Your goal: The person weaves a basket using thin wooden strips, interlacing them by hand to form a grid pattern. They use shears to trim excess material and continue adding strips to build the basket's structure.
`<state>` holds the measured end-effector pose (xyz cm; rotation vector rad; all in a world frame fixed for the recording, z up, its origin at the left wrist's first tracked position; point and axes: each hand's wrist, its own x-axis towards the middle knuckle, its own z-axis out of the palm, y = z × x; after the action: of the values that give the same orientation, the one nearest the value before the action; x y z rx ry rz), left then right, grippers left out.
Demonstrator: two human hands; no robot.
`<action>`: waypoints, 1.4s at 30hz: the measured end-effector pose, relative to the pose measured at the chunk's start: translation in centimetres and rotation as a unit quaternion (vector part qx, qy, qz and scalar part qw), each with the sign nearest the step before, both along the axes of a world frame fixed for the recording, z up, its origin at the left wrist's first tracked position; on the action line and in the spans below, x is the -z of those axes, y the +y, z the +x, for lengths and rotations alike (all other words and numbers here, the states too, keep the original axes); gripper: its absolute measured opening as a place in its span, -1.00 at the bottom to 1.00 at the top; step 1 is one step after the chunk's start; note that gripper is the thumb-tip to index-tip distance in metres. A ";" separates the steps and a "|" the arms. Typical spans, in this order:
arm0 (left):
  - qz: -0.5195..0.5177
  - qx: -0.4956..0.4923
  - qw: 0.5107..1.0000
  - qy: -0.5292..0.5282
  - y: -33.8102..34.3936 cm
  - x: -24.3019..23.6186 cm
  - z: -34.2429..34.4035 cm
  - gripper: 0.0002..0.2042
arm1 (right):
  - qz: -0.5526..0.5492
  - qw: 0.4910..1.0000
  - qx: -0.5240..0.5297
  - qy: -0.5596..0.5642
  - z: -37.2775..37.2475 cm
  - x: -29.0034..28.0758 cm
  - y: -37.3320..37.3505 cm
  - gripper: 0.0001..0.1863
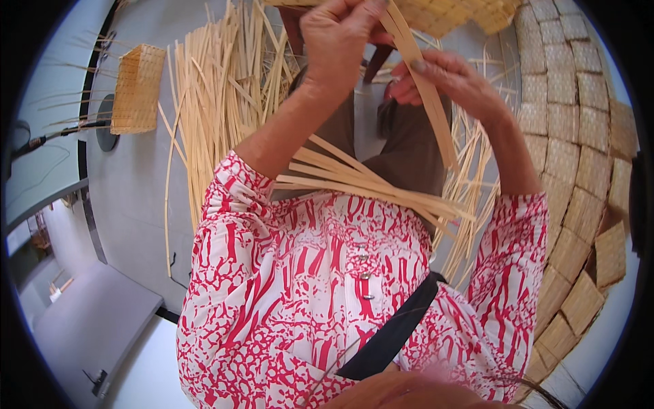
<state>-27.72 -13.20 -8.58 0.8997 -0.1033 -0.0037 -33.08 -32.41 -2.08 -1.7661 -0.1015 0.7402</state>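
My left hand (334, 37), fingers pinched at the top of the frame, holds the upper part of pale flat bamboo strips (434, 116) hanging diagonally down to the right. My right hand (449, 78) grips the same strips lower down, thumb on their face and fingers curled behind. Just above my hands is a woven yellow piece (463, 13), partly out of view, on a dark red wooden support (293, 27). More loose strips (368, 187) lie across my lap. A large pile of strips (204, 116) lies to my left, with thinner scattered strips (463, 211) to my right.
At the left, a woven basket (136, 88) with spiky strip ends stands near a black round base and pole (107, 123). Stacks of square woven pieces (565, 170) line the right side. A grey panel (95, 320) is at the lower left.
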 end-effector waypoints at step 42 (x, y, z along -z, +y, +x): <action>0.446 0.088 0.816 -0.356 13.7 -25.4 16.7 -0.52 | 0.254 0.799 0.458 -0.295 9.2 -4.1 -14.2 -0.73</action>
<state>-11.06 0.48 16.79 1.8018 -0.9546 0.1242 -23.87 -46.62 2.02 -1.2298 0.1330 -0.5266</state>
